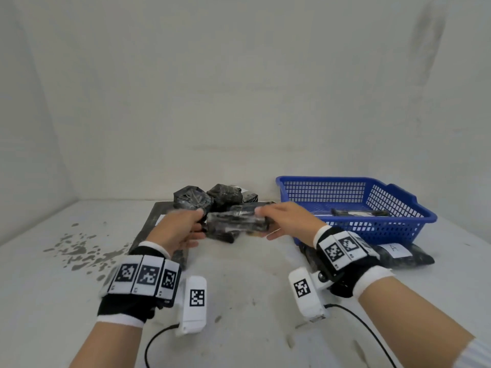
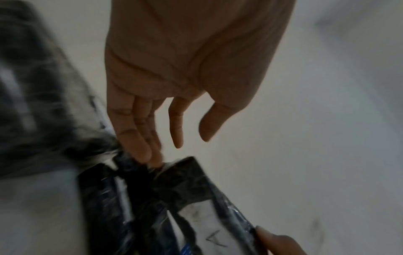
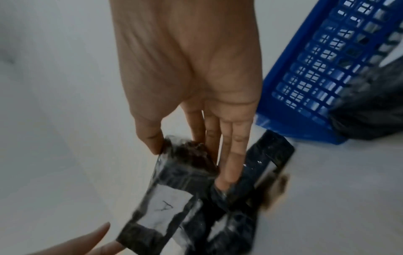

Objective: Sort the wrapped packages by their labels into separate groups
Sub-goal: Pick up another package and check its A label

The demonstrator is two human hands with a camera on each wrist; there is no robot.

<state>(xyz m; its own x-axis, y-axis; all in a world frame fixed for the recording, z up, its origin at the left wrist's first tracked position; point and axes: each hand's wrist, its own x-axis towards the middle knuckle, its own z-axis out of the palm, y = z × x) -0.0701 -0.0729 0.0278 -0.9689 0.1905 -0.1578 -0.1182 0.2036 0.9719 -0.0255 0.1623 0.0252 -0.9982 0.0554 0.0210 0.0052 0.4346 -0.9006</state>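
A black film-wrapped package hangs above the table between my two hands. In the right wrist view its white label reads "A". My right hand pinches the package's right end between thumb and straight fingers. My left hand is at the left end; in the left wrist view its fingers are straight, only the tips touch the wrapping, and the thumb stands apart. A second black package lies just beneath. More wrapped packages are piled behind.
A blue mesh basket stands at the right with one package inside. Another package labelled "A" lies in front of it. A dark flat board lies under my left hand. Grey stains mark the table's left.
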